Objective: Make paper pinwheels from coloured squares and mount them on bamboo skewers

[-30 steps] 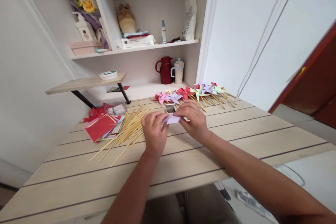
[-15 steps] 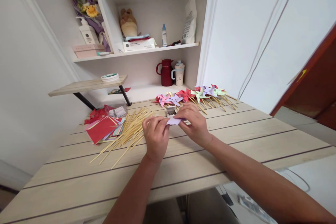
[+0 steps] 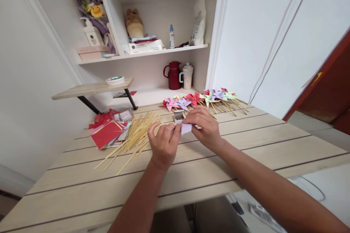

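Pinching a lilac paper (image 3: pixel 186 128) above the middle of the desk (image 3: pixel 197 167), the left hand (image 3: pixel 164 147) and right hand (image 3: pixel 205 128) hold its left and right sides, fingers narrow. Its visible flap points nearward; I can't tell its long axis, the fingers hiding much. A small open box (image 3: pixel 179 116) sits just beyond; loose sticks (image 3: pixel 136 136) lie left.

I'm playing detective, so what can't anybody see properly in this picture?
All in the head view:
- Part of the purple paper: hidden by the left hand and right hand.
- What the little box holds: too small to tell.
- Small print on the white bag: too blurred.
- The rest of the left forearm: cut off by the bottom edge.
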The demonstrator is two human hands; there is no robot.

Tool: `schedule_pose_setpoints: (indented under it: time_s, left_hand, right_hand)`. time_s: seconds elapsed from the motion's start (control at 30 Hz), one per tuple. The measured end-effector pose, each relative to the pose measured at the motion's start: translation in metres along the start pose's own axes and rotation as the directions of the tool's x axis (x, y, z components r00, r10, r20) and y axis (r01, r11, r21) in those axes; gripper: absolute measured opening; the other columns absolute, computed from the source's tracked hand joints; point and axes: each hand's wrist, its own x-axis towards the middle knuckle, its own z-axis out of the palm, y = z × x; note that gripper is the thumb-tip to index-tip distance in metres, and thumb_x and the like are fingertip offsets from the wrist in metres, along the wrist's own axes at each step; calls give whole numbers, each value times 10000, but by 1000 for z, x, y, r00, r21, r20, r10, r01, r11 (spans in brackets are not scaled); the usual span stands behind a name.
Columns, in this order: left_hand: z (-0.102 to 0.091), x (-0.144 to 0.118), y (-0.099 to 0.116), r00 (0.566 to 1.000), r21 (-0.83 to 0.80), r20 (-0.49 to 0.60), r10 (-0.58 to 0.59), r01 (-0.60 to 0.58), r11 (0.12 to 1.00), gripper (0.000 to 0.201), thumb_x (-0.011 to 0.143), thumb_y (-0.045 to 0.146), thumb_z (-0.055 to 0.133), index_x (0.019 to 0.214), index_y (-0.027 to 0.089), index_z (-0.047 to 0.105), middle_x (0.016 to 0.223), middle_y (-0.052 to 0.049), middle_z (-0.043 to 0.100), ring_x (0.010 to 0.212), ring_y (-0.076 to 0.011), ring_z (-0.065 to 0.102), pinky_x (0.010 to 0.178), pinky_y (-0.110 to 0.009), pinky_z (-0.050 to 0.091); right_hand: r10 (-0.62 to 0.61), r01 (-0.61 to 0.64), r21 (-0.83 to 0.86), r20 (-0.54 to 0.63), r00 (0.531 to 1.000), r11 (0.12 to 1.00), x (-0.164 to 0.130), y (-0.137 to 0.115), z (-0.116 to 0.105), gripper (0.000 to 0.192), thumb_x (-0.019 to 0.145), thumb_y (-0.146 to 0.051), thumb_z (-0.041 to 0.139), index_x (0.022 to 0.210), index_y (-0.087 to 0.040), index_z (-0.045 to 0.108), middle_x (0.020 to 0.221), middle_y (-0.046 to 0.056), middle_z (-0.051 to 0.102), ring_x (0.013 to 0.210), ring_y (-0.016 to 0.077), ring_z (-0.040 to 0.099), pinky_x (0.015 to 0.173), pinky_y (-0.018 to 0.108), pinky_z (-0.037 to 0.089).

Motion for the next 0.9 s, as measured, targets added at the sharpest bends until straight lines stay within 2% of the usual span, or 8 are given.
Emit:
schedule_pose_setpoints:
  time_s: [0.23,0.37,0.6,0.73,0.8,0.83,0.9]
  left_hand:
    - [3,-2,0,999,-24,-28,-21,20,1000,157,906,91,635,1022,189,678,857,-31,740,744,-141,662,1007,-419,404]
    - [6,-5,0,997,-49,-26,-73,72,996,198,903,55,601,1024,191,678,861,-34,734,750,-143,666,998,-419,409]
    - [14,-11,-1,980,-120,38,-193,197,973,175,925,105,602,1036,205,692,880,-34,732,819,-157,683,983,-406,403]
    - [12,-11,-6,969,-152,129,-210,229,962,258,994,278,546,1212,196,658,957,-61,748,879,-179,681,995,-409,386]
    - [9,-12,-16,951,-158,134,-279,298,941,311,1025,304,466,1256,198,645,944,-59,749,878,-182,676,998,-406,388]
    - [9,-14,-23,932,-146,115,-343,357,922,319,1032,297,438,1246,201,655,928,-57,748,875,-183,674,995,-401,394]
    - [8,-18,-41,840,-91,25,-542,542,836,322,1030,279,418,1193,196,683,944,-68,750,910,-197,674,977,-394,415]
  right_hand:
    - [-83,88,-121,45,996,989,-1,-2,0,163,914,-123,585,929,-255,679,781,17,722,804,210,638,901,466,491]
    - [-131,140,-185,61,989,973,-4,-1,1,149,917,-134,588,942,-257,667,808,27,715,829,213,633,894,457,493]
    - [-108,119,-177,75,991,977,-7,7,8,152,903,-108,597,935,-241,663,794,23,722,816,209,631,893,449,490]
    - [-33,37,-150,29,999,988,-9,16,8,166,897,-102,601,912,-246,682,780,21,721,808,214,645,889,453,486]
    - [54,-57,-125,-28,998,991,-10,21,5,142,890,-129,621,892,-252,694,783,26,715,820,227,647,870,454,491]
    - [114,-120,-108,-60,992,987,-10,24,4,120,888,-151,633,880,-252,698,786,31,713,827,234,645,849,450,496]
    - [256,-264,-62,-108,961,963,-12,27,0,77,888,-198,649,865,-248,702,800,40,706,826,238,637,774,420,507]
